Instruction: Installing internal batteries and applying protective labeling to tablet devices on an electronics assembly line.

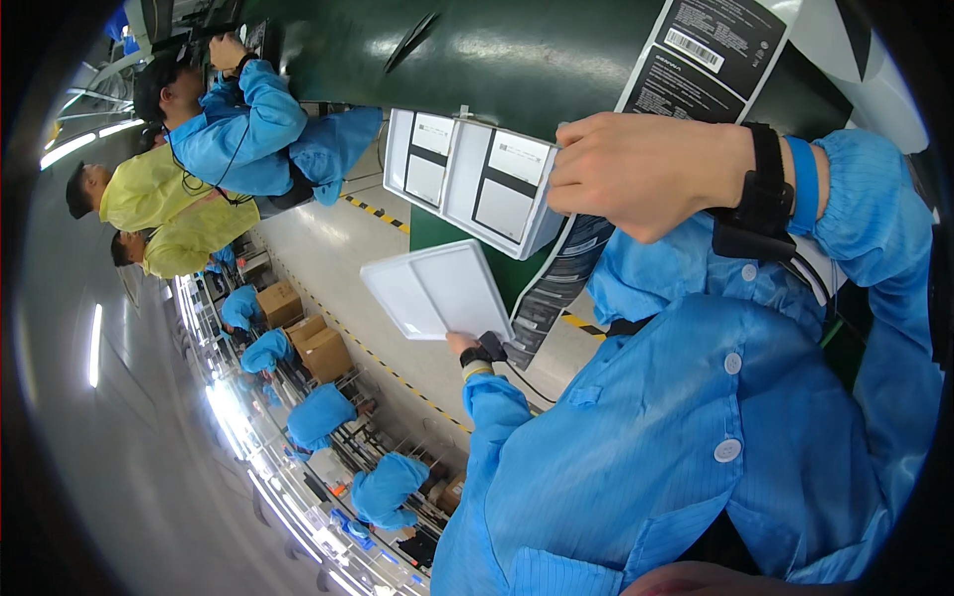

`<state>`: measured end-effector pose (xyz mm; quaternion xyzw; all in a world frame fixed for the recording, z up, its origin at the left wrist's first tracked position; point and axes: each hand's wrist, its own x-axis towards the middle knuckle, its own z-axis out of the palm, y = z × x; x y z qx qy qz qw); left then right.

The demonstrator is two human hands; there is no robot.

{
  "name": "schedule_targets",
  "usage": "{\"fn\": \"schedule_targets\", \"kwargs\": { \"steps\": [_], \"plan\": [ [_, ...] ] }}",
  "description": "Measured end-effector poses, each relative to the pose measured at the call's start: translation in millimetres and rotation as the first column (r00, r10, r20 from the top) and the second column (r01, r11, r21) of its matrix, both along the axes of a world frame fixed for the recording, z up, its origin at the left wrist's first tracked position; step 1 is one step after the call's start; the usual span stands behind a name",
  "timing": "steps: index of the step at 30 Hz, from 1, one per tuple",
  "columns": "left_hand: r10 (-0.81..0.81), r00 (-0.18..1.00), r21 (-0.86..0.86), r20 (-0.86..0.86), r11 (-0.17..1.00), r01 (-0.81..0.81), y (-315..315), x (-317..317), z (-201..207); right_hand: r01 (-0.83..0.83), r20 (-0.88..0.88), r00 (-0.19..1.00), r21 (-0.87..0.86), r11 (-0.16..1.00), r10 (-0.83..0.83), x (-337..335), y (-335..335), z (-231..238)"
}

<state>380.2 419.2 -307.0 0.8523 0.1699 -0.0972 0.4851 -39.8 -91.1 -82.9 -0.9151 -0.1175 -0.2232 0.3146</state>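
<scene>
A shallow white two-section tray (434, 289) is tilted beyond the table edge. At its near edge, my left hand (461, 343) closes on it, fingers mostly hidden. Above it, a white box (457, 207) with two compartments rests at the green table's edge; each compartment holds black and white labelled pieces. At the box's right end my right hand (641, 174) is closed with curled fingers, touching or very near the wall; what its fingertips hold is hidden. A strip of black printed labels (696, 55) passes behind that hand and hangs down beside the box.
The green tabletop (527, 60) spans the top, with a thin black pointed tool (409, 42) on it. A co-worker in blue (243, 129) works at far left, near two people in yellow (164, 204). Cartons (303, 338) and workers line another bench below. White rolled material (835, 50) stands upper right.
</scene>
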Motion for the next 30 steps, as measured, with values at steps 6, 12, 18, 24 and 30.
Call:
{"fn": "schedule_targets", "kwargs": {
  "steps": [6, 12, 18, 24, 30],
  "plan": [
    [-0.579, 0.803, 0.741, 0.144, 0.601, 0.301, -63, -33, -20, 0.058, -0.041, 0.998, 0.029, 0.998, -0.057, -3, -2, -9],
    [-0.043, 0.997, -0.143, 0.067, 0.988, 0.052, -72, -33, -2, 0.044, 0.004, 0.999, 0.075, 0.996, -0.044, -1, -1, -10],
    [0.031, 0.989, -0.065, 0.145, 0.998, -0.022, -60, -33, -12, 0.046, -0.002, 0.999, 0.043, 0.998, -0.046, 1, -2, -9],
    [-0.242, 0.956, 0.64, 0.168, 0.764, 0.081, -14, -22, 17, 0.07, -0.002, 0.998, 0.092, 0.993, -0.07, -4, 0, -17],
    [-0.317, 0.947, 0.767, -0.053, 0.594, 0.242, 53, -6, -22, 0.04, -0.004, 0.999, 0.069, 0.997, -0.039, 1, -1, -14]
  ]
}}
